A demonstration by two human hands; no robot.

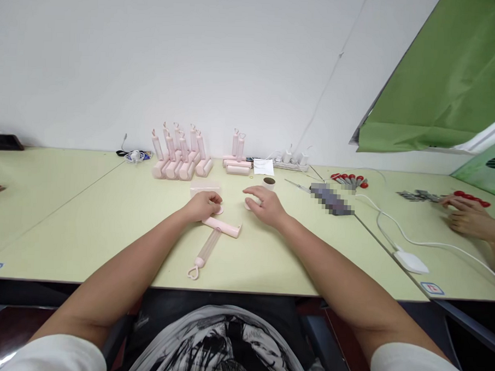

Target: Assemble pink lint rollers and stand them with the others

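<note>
While resting the left hand (pixel 204 206) curled against a pink disc (pixel 219 210), holds the right hand (pixel 268 206) half spread at three o'clock from there, with the thumb by a second disc (pixel 247 206); cannot tell of a firm pinch on either. Has a pink bar (pixel 226 227) at five o'clock from the left hand, touching a clear tube (pixel 209 246) pointing toward seven o'clock and ending in a heart loop (pixel 193 267). Faces standing tubes (pixel 184 148) at eleven and one o'clock, and at three, past the right hand, a blurred dark object (pixel 332 199) and another person's hand (pixel 471 218)
</note>
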